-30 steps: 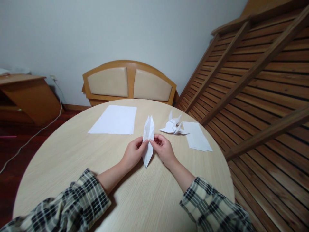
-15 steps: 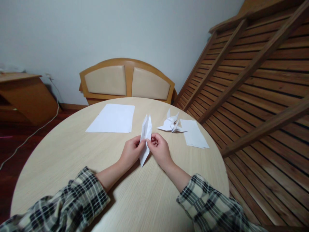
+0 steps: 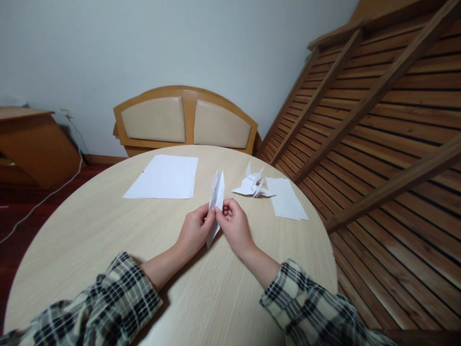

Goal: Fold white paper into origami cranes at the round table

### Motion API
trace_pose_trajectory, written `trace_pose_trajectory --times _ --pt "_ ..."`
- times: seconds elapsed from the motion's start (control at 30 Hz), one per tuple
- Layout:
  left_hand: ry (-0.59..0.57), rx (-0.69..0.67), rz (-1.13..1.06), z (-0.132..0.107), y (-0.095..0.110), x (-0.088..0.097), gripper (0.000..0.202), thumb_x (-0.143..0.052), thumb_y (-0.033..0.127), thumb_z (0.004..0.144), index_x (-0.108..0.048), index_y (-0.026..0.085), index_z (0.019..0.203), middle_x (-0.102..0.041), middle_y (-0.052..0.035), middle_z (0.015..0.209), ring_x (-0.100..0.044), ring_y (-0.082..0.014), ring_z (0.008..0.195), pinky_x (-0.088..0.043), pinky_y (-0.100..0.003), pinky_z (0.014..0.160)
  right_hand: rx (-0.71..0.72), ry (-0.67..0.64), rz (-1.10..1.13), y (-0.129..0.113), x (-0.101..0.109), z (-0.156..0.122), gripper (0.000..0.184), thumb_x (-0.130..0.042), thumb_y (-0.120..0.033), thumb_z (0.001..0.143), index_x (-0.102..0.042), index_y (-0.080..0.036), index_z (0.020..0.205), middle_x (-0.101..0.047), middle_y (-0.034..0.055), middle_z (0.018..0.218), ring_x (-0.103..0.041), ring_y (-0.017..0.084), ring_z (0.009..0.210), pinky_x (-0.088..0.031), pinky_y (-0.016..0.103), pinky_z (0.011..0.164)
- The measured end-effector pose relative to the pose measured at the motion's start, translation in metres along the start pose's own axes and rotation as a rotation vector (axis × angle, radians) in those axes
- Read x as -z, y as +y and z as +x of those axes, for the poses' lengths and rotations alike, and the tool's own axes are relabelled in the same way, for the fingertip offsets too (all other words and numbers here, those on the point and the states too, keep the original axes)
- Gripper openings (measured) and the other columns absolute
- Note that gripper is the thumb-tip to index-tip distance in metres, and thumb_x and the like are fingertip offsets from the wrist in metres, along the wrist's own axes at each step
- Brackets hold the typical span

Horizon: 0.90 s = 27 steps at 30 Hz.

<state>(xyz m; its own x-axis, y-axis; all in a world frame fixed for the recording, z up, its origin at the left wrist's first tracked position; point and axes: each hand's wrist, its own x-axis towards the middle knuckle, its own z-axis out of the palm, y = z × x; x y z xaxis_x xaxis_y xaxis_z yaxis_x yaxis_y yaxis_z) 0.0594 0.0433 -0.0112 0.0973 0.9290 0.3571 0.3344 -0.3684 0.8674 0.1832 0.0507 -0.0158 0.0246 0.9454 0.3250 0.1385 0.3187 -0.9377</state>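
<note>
A narrow folded sheet of white paper [image 3: 217,192], with two points at its far end and one at its near end, is held over the middle of the table. My left hand [image 3: 196,225] pinches its left side between thumb and fingers. From the right, my right hand [image 3: 235,225] is closed on its other edge, and the two thumbs almost meet at its middle. Some of the fingers are hidden behind the paper. Beyond my right hand lie white folded paper cranes [image 3: 253,183], close together; their exact number is hard to tell.
On the round wooden table [image 3: 90,240], a stack of white sheets [image 3: 163,177] lies at the back left and smaller white sheets [image 3: 287,199] at the right. Behind stands a padded headboard [image 3: 187,117]. A slatted wooden frame [image 3: 378,129] leans at the right; a desk [image 3: 29,144] is at the left.
The view has shifted slightly, so everything sits a little further left. The folded paper has turned a bit more edge-on between my hands, which keep their hold.
</note>
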Motion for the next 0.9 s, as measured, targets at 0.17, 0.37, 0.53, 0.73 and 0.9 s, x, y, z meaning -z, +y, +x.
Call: trace_pose_trajectory --times 0.17,0.37,0.53,0.73,0.9 --pt "-0.002 -0.007 -0.009 0.0000 0.0008 -0.0011 0.027 -0.046 0.030 0.093 -0.069 0.014 0.091 -0.073 -0.0059 0.082 -0.064 -0.0185 0.073 -0.046 -0.027 0.067 0.034 0.024 -0.055 -0.0037 -0.0002 -0.0010 0.010 -0.060 -0.028 0.080 -0.052 -0.021 0.081 -0.061 0.0001 0.075 -0.060 0.015 0.065 -0.048 0.028 0.059" --pt "-0.026 -0.077 -0.147 -0.0020 0.0056 -0.0039 0.037 -0.040 0.034 0.097 -0.066 0.014 0.115 -0.072 -0.0098 0.109 -0.065 -0.0215 0.099 -0.049 -0.033 0.090 0.079 0.064 -0.037 -0.0052 -0.0007 -0.0023 0.011 -0.059 -0.028 0.081 -0.051 -0.022 0.083 -0.063 0.0021 0.082 -0.061 0.015 0.070 -0.051 0.027 0.060" --pt "-0.023 -0.096 -0.201 -0.0021 0.0043 -0.0052 0.041 -0.040 0.038 0.097 -0.064 0.014 0.121 -0.070 -0.0115 0.118 -0.062 -0.0226 0.112 -0.045 -0.035 0.100 0.089 0.077 -0.024 -0.0045 -0.0007 -0.0029 0.010 -0.059 -0.029 0.082 -0.051 -0.022 0.084 -0.062 0.0029 0.083 -0.062 0.015 0.071 -0.052 0.027 0.060" --pt "-0.045 -0.128 -0.157 -0.0026 0.0040 -0.0033 0.037 -0.042 0.035 0.097 -0.065 0.015 0.117 -0.071 -0.0110 0.112 -0.065 -0.0207 0.097 -0.048 -0.033 0.091 0.117 0.078 -0.036 -0.0070 0.0010 -0.0043 0.010 -0.058 -0.029 0.084 -0.052 -0.021 0.084 -0.063 0.0034 0.084 -0.062 0.016 0.074 -0.053 0.028 0.062" --pt "-0.003 -0.109 -0.117 -0.0025 0.0034 -0.0034 0.033 -0.044 0.032 0.096 -0.065 0.016 0.115 -0.072 -0.0096 0.110 -0.065 -0.0217 0.099 -0.049 -0.033 0.091 0.122 0.058 -0.028 -0.0077 0.0015 -0.0045 0.010 -0.058 -0.030 0.085 -0.053 -0.022 0.085 -0.063 0.0040 0.086 -0.063 0.016 0.078 -0.054 0.028 0.064"
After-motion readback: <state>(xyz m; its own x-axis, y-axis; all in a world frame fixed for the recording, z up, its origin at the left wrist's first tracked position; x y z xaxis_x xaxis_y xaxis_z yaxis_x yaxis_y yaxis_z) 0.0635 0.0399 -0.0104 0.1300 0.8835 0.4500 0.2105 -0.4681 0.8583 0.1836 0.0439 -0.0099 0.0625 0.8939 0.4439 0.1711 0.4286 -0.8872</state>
